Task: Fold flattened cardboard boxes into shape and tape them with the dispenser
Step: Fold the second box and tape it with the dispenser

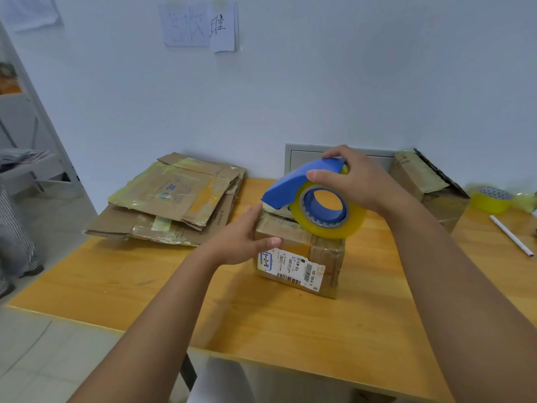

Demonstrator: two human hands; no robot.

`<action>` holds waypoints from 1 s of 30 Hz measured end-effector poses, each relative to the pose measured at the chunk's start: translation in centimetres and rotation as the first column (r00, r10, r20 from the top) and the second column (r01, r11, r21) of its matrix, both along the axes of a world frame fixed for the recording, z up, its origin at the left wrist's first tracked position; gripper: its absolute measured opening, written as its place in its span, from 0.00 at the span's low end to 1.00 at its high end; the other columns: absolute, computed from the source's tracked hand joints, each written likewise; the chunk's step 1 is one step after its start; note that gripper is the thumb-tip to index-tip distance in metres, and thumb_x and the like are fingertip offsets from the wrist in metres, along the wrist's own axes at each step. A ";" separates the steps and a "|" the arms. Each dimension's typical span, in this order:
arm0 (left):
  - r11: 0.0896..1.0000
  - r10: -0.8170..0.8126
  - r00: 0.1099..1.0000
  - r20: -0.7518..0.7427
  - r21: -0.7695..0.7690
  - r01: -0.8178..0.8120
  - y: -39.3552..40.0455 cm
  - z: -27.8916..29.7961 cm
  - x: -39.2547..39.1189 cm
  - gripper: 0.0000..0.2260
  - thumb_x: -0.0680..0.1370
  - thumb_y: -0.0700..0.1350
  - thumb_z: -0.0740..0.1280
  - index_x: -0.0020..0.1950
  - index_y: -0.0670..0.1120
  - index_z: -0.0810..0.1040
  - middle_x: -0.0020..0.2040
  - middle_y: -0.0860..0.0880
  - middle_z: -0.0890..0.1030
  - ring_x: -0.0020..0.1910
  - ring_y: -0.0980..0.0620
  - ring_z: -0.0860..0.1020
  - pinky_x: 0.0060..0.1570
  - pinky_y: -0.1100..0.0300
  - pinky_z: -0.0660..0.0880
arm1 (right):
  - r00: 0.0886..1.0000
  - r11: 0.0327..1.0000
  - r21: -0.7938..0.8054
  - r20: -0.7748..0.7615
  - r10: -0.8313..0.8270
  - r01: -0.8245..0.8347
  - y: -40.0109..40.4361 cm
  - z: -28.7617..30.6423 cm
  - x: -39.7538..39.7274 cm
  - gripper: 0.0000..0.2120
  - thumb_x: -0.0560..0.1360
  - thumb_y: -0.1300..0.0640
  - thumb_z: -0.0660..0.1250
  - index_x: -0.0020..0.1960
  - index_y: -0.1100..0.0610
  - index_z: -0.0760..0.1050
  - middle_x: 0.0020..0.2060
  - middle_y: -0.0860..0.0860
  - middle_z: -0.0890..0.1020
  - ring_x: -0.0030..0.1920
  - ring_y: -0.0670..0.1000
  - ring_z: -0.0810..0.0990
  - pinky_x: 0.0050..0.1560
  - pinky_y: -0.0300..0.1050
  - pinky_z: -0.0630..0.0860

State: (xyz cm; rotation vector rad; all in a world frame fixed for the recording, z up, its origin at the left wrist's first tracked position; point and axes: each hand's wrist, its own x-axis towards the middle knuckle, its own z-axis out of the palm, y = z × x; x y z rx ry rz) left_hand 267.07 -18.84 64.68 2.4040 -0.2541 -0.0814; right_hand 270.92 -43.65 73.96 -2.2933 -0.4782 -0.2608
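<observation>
A: Where are the hands?

B: The right hand (pixel 353 181) reaches in from the right, fingers and thumb curled round the blue tape dispenser (pixel 312 196), which carries a yellowish clear roll. The roll's lower edge rests on top of the small cardboard box (pixel 300 257).

A: And the left?

B: The left hand (pixel 242 238) lies against the box's left side, fingers fairly straight along the upper left edge, thumb pressed flat on the near face above the shipping label (pixel 290 267).

A: Where does the box stand?

B: Upright near the middle of the wooden table (pixel 261 324). I cannot tell what it holds.

A: Other boxes?

B: A stack of flattened cardboard (pixel 171 199) lies at the back left. A second folded box (pixel 427 184) stands back right, its flap raised, contents hidden. Beside it sit a spare yellow tape roll (pixel 491 200) and a white pen (pixel 511 235).
</observation>
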 end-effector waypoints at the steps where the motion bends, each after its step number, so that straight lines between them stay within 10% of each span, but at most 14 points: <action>1: 0.999 0.016 0.998 0.053 0.051 -0.018 -0.2 0.1 0.0 0.43 0.75 0.63 0.69 0.81 0.59 0.46 0.81 0.57 0.52 0.79 0.56 0.53 0.76 0.47 0.57 | 1.000 1.000 0.020 -0.006 0.007 -0.007 -0.2 0.0 0.0 0.23 0.74 0.38 0.70 0.66 0.46 0.72 0.58 0.45 0.75 0.55 0.50 0.77 0.53 0.45 0.72; 3: 0.999 0.007 0.980 0.199 0.035 -0.014 -0.8 0.1 -0.1 0.39 0.75 0.63 0.65 0.81 0.59 0.49 0.82 0.56 0.47 0.80 0.56 0.45 0.78 0.48 0.51 | 0.999 0.997 0.065 -0.025 0.029 -0.028 -0.7 -0.2 0.1 0.23 0.74 0.38 0.70 0.65 0.44 0.74 0.57 0.44 0.77 0.55 0.49 0.79 0.55 0.46 0.76; 7: 0.999 0.039 0.959 0.281 -0.002 -0.040 -2.2 -0.5 -0.1 0.32 0.76 0.68 0.63 0.76 0.58 0.61 0.66 0.55 0.75 0.64 0.54 0.73 0.62 0.53 0.74 | 0.999 0.995 0.090 -0.011 0.047 -0.045 -0.7 -0.7 0.0 0.22 0.74 0.38 0.71 0.65 0.44 0.75 0.57 0.45 0.79 0.56 0.49 0.79 0.57 0.47 0.76; 12: 0.970 0.032 0.928 0.372 0.214 -0.119 -2.1 -0.9 0.1 0.34 0.75 0.73 0.55 0.75 0.57 0.61 0.61 0.56 0.78 0.53 0.57 0.74 0.61 0.46 0.74 | 0.999 0.996 0.077 0.000 0.042 -0.042 -0.6 0.1 -0.1 0.23 0.74 0.40 0.71 0.67 0.46 0.75 0.60 0.43 0.77 0.60 0.48 0.75 0.62 0.47 0.72; 19: 0.935 0.033 0.954 0.299 0.327 -0.135 -1.5 -1.3 0.4 0.45 0.71 0.78 0.46 0.81 0.53 0.54 0.79 0.54 0.62 0.74 0.51 0.65 0.70 0.46 0.68 | 1.000 0.998 0.057 -0.014 0.020 -0.019 -4.6 0.9 -1.4 0.21 0.75 0.42 0.70 0.66 0.46 0.76 0.59 0.43 0.77 0.57 0.46 0.74 0.53 0.37 0.70; 25: 0.911 -0.039 0.962 0.269 0.405 -0.076 -1.5 -0.6 0.4 0.37 0.73 0.75 0.44 0.80 0.61 0.52 0.81 0.56 0.53 0.79 0.54 0.53 0.77 0.46 0.54 | 1.000 0.987 0.161 0.008 -0.005 0.004 -5.4 -0.8 -2.3 0.21 0.76 0.41 0.70 0.66 0.46 0.75 0.58 0.44 0.78 0.58 0.50 0.77 0.61 0.51 0.75; 30: 0.880 -0.136 0.942 0.307 0.474 -0.027 -1.5 -0.1 2.0 0.37 0.75 0.69 0.39 0.80 0.56 0.60 0.81 0.53 0.56 0.80 0.54 0.47 0.78 0.49 0.46 | 0.997 0.989 0.132 0.025 -0.066 0.063 -4.3 -0.6 -2.4 0.22 0.76 0.40 0.68 0.66 0.48 0.73 0.56 0.47 0.77 0.54 0.50 0.77 0.52 0.43 0.72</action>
